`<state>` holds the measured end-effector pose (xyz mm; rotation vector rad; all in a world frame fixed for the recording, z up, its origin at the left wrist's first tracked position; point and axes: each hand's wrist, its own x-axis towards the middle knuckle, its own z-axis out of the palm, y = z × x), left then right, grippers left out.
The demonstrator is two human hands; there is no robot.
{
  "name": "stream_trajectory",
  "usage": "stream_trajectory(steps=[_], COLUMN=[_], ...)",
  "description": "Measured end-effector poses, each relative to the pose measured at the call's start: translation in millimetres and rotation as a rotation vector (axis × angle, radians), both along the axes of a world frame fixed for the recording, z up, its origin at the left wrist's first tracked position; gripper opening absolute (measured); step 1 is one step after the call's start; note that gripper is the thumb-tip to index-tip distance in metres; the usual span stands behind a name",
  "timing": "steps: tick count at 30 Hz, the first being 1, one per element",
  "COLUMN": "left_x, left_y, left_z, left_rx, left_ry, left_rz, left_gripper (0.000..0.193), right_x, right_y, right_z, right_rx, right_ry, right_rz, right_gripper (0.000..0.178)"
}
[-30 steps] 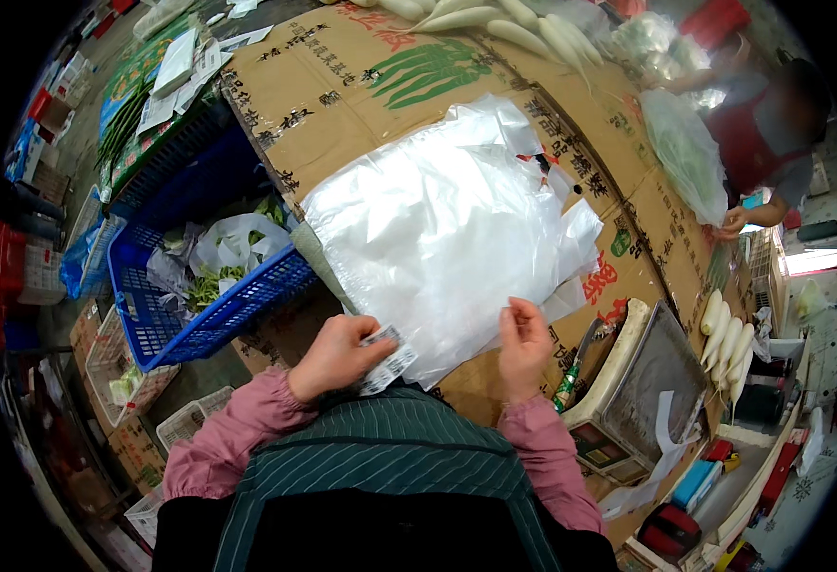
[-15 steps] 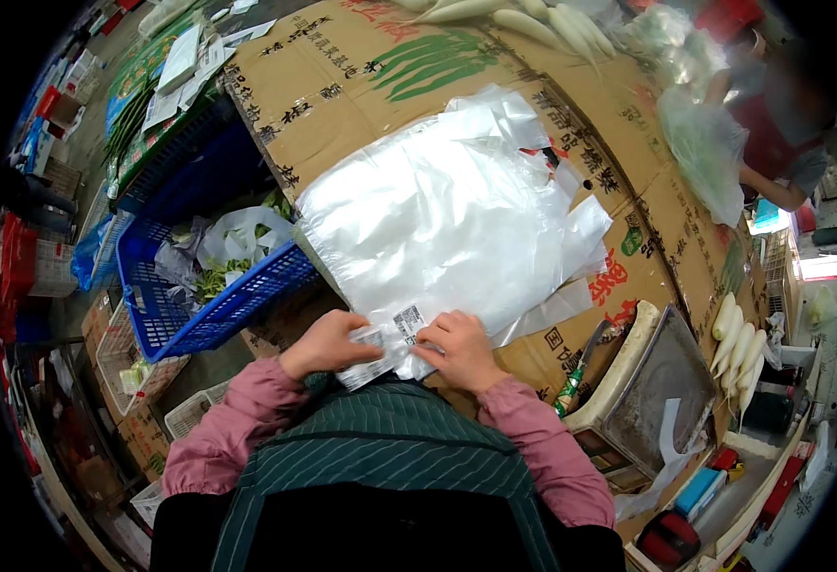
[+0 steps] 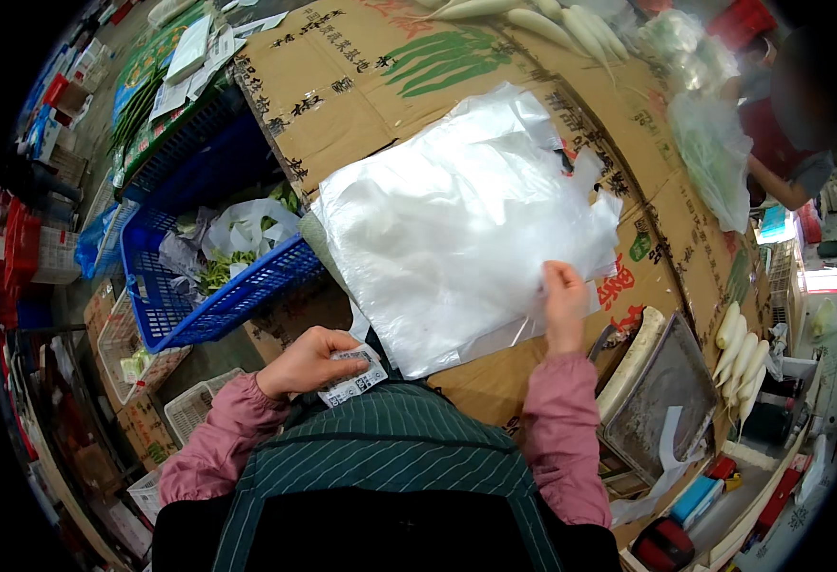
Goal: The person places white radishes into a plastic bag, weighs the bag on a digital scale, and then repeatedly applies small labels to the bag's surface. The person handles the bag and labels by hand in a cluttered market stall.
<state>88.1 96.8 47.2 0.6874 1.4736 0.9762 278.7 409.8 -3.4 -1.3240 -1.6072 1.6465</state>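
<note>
A stack of clear plastic bags lies flat on a table covered with brown cardboard. My right hand pinches the near right edge of the top bag. My left hand is close to my body at the table's near edge and holds a small white printed label. Both arms wear pink sleeves over a striped green apron.
A blue plastic crate with greens and crumpled bags stands left of the table. A metal weighing scale sits at the right, white radishes beyond it. More radishes lie at the far edge. Another person's arm reaches in at the right.
My hands were together at the label by the near edge. My right hand has since moved up and right onto the bag's edge, while my left keeps the label.
</note>
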Motion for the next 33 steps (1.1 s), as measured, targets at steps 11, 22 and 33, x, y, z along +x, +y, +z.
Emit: stream_trajectory(steps=[11, 22, 33], left_x=[3.0, 3.3, 3.7], left_y=[23.1, 21.0, 38.8], left_z=[8.4, 3.8, 29.4], left_rx=[-0.026, -0.051, 0.108], left_ry=[0.022, 0.058, 0.157], left_rz=[0.039, 0.073, 0.054], left_gripper=[0.021, 0.022, 0.018], right_x=[32.1, 37.0, -36.3], right_y=[65.6, 43.6, -141.5], right_z=[-18.9, 3.5, 2.7], right_rx=[-0.582, 0.672, 1.102], right_ry=[0.734, -0.004, 0.124], right_rz=[-0.287, -0.546, 1.089], right_gripper=[0.036, 0.022, 0.034])
